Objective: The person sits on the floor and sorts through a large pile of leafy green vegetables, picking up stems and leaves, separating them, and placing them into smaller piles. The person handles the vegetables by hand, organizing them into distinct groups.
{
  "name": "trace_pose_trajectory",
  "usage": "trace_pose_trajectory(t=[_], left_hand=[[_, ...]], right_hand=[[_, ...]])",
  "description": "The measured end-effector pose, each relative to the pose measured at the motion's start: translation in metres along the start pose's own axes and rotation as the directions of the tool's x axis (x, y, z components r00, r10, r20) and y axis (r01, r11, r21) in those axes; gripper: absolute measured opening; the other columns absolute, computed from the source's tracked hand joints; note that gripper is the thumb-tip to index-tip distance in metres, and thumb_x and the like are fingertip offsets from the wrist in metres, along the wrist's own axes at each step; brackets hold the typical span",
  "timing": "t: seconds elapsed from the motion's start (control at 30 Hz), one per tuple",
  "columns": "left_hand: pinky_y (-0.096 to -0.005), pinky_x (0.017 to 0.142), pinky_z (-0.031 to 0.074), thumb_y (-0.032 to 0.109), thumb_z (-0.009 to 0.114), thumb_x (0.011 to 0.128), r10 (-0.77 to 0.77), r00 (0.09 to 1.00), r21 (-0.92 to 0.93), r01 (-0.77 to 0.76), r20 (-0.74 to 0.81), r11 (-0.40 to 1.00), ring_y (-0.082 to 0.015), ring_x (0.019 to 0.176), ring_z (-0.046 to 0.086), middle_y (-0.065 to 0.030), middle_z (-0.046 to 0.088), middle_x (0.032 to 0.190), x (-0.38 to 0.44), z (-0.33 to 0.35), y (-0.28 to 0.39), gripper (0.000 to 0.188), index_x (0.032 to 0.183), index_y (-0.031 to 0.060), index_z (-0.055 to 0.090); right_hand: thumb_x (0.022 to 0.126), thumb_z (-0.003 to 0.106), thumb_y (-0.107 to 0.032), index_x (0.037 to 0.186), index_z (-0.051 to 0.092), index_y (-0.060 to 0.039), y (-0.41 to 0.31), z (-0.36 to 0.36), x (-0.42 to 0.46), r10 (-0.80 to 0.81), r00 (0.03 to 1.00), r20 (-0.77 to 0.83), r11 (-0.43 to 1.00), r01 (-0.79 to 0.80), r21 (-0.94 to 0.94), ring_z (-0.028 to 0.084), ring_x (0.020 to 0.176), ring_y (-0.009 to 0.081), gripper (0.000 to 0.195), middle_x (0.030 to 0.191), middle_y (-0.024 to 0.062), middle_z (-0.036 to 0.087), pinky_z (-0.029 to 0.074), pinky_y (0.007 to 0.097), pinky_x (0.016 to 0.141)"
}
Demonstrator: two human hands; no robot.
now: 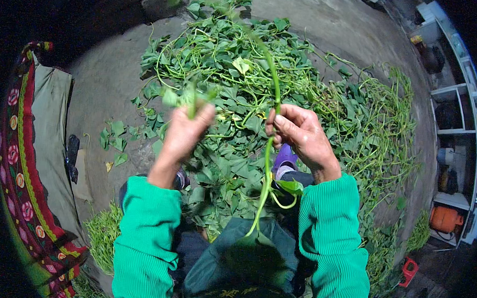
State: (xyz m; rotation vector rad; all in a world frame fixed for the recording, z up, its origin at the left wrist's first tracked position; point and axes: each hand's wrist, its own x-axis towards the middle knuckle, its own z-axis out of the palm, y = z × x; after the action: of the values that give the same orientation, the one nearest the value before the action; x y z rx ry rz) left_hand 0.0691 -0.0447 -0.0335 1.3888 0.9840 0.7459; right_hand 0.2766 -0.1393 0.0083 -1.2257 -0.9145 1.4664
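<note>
My right hand (302,133) pinches a long green vine stem (268,158) between thumb and fingers. The stem arches up past the hand and blurs at its top; its lower end, with a leaf (290,186) on a curled stalk, hangs over my lap. To the left, my left hand (186,133), blurred by motion, is closed around a short green stalk with leaves (189,96). Below both hands lies a heap of plucked leaves (230,168), between my feet. Beyond it spreads a large tangled pile of leafy vines (230,58), which resemble sweet potato.
Bare stems (389,115) are heaped at right, and a stem bundle (103,235) lies by my left sleeve. A floral-edged cloth (21,153) hangs at left. On the right stand white shelves (453,133) holding an orange container (447,219); a red plastic object (408,272) is below.
</note>
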Motion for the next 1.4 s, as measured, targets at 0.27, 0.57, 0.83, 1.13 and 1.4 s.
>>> trace_pose_trajectory(t=[0.27,0.57,0.83,1.13,1.4], left_hand=[[-0.0167,0.041,0.028,0.028,0.059,0.079,-0.165,0.832,-0.301,0.366,0.529,0.880,-0.0011,0.050,0.039,-0.0001,0.060,0.082,-0.019,0.040,0.014,0.026,0.092,0.0043,0.059],[-0.0167,0.045,0.033,0.017,0.059,0.080,-0.121,0.963,-0.290,0.191,0.242,0.938,-0.0041,0.049,0.042,-0.0021,0.058,0.071,-0.019,0.042,-0.001,0.015,0.083,0.0019,0.058],[-0.0263,0.060,0.044,-0.008,0.045,0.069,0.292,0.905,0.243,-0.372,0.310,0.896,-0.0151,0.064,0.055,-0.0085,0.057,0.071,-0.011,0.033,0.011,0.025,0.091,-0.0020,0.055],[-0.0268,0.058,0.044,-0.005,0.039,0.075,0.295,0.942,0.281,-0.242,-0.162,0.929,-0.0124,0.061,0.052,-0.0030,0.054,0.068,0.023,-0.020,0.007,0.022,0.088,0.0010,0.056],[-0.0177,0.040,0.031,0.028,0.045,0.087,-0.166,0.892,-0.264,0.296,0.421,0.918,-0.0044,0.051,0.040,-0.0075,0.058,0.071,-0.016,0.026,0.007,0.022,0.085,0.0065,0.043]], right_hand=[[0.085,0.048,-0.016,0.089,0.053,-0.0005,0.008,0.009,0.013,-0.066,0.998,-0.020,0.985,0.068,0.160,0.052,0.062,0.0090,0.017,0.076,0.0045,0.057,0.044,0.0227,0.056],[0.081,0.055,-0.018,0.089,0.055,0.0009,0.019,0.017,0.016,-0.052,0.999,-0.017,0.974,0.046,-0.224,0.051,0.062,0.0074,0.021,0.073,0.0017,0.055,0.044,0.0220,0.052],[0.084,0.045,-0.007,0.084,0.052,0.0056,0.016,0.021,0.014,0.084,0.996,0.039,0.988,-0.078,-0.133,0.050,0.052,0.0087,0.014,0.066,0.0041,0.053,0.040,0.0226,0.045],[0.083,0.051,-0.020,0.081,0.051,-0.0008,0.009,0.013,0.004,0.252,0.957,0.146,0.966,-0.242,-0.087,0.046,0.048,0.0083,0.019,0.060,0.0005,0.049,0.038,0.0226,0.045],[0.085,0.048,-0.023,0.087,0.049,-0.0029,0.005,0.005,0.006,0.055,0.990,0.128,0.973,-0.082,0.214,0.050,0.059,0.0098,0.020,0.074,0.0019,0.050,0.039,0.0225,0.049]])
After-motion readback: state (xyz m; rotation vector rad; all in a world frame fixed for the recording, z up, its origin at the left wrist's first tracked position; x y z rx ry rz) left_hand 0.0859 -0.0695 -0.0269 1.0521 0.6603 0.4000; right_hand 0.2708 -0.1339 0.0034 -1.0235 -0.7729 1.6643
